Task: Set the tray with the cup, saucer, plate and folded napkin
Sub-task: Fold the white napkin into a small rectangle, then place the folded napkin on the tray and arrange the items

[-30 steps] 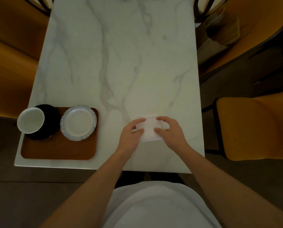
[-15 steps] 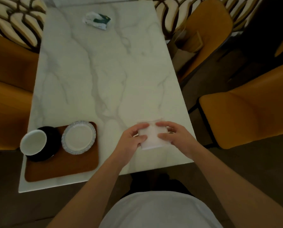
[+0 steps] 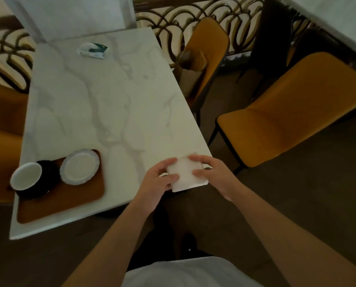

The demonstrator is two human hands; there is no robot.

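A white folded napkin (image 3: 186,175) is held over the near right corner of the marble table (image 3: 110,104). My left hand (image 3: 158,183) grips its left side and my right hand (image 3: 212,172) grips its right side. A brown tray (image 3: 69,201) lies at the near left of the table. On the tray a white cup (image 3: 25,179) stands on a black saucer (image 3: 43,183), and a white plate with a patterned rim (image 3: 79,167) sits to their right.
A white and green tissue pack (image 3: 92,50) lies at the far end of the table. Orange chairs (image 3: 293,112) stand to the right, and another orange seat (image 3: 1,129) runs along the left. A brown paper bag (image 3: 188,73) rests on the far right chair.
The camera view has swung and tilted up, showing more of the room. Both hands have kept hold of the napkin and brought it nearer the table's front right corner.
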